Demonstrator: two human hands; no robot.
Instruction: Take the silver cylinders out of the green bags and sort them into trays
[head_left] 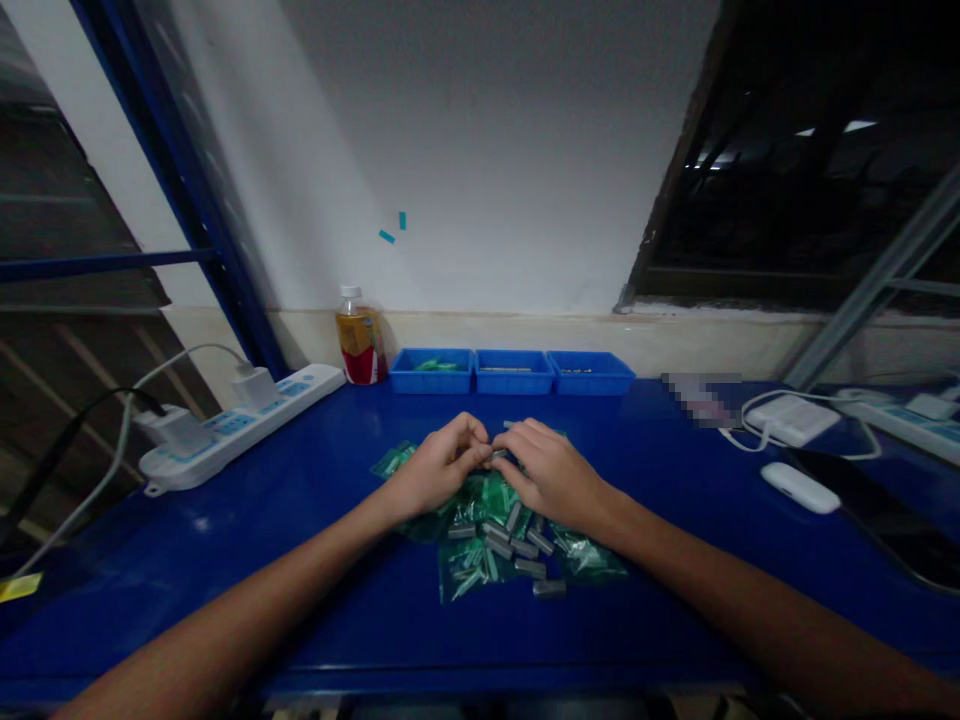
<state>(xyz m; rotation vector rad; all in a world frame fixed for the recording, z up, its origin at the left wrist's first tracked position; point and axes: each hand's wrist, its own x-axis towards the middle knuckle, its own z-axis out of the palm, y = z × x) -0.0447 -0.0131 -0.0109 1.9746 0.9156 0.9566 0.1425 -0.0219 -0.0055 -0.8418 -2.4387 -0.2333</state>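
Note:
Over the middle of the blue table, my left hand (442,462) and my right hand (553,470) meet at the fingertips. A small metal piece (499,455) shows between the thumb and fingers of my right hand. The left thumb and forefinger are pinched right beside it; what they grip is too small to tell. Beneath the hands lie green plastic bags (469,570) with small pale parts inside. Several grey metal blocks (498,543) are scattered on and around the bags, one loose block (550,588) nearest me.
Three blue bins (514,382) stand along the wall, holding small parts. A bottle (360,340) is left of them. One power strip (247,425) with plugs lies at the left. At the right are a white case (800,487), a phone (885,520) and a charger with cables (793,420).

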